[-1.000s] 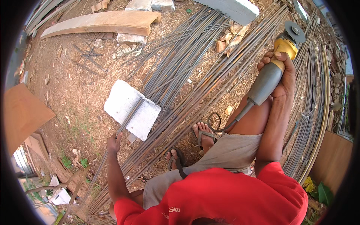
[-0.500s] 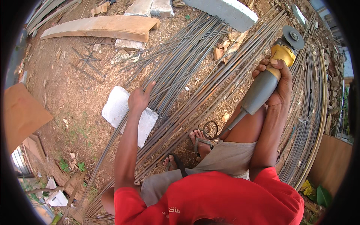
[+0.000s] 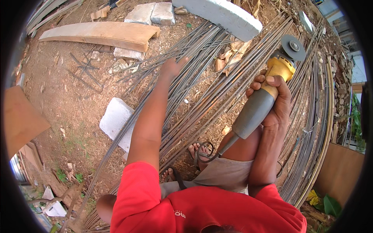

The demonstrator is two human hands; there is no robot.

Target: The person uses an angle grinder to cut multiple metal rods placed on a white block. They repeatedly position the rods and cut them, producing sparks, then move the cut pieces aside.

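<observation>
**Over the steel rods**

On the ground, the right hand (image 3: pixel 272 97) was clenched around a yellow-and-grey grinder (image 3: pixel 268 93), disc up, above the rods (image 3: pixel 202 105). Stretched forward, the left hand (image 3: pixel 171 68) touched those rods, fingers loose, grasping nothing. Beside the arm lay a white block (image 3: pixel 114 120).

One angle grinder (image 3: pixel 268 97), one wooden plank (image 3: pixel 101 34), two hands — steel rods (image 3: pixel 202 101) too many to count.

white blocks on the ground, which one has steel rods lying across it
The small white block left of the outstretched left forearm: thin rods cross its lower right edge. The long white block at the top and the two flat stones lie beside the rods.
</observation>
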